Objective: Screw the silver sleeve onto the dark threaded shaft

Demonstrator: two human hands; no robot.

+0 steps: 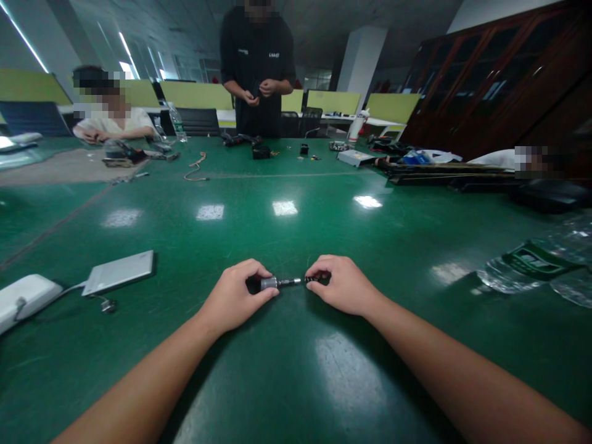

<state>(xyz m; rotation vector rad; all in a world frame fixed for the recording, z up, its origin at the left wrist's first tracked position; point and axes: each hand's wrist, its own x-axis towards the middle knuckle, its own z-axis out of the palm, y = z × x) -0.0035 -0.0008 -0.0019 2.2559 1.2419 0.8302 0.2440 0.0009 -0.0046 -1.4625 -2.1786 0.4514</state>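
Note:
Between the thumb and fingers of my left hand [239, 291] is a grey cylinder with a thin dark shaft [290, 282] that ends in a bright silver tip. The shaft points right, toward my other hand. My right hand [341, 283] pinches a small black ribbed piece [311, 280], partly covered by the fingertips. A narrow gap seems to lie between the silver tip and the black piece. Both hands are low over the green table [259, 351], about mid-view.
On the left lie a silver power bank [119, 272] with a cable and a white device [28, 297]. Clear plastic bottles [531, 265] lie at the right. A person stands across the table; another sits far left. Flat dark boards [430, 174] are stacked at the back right.

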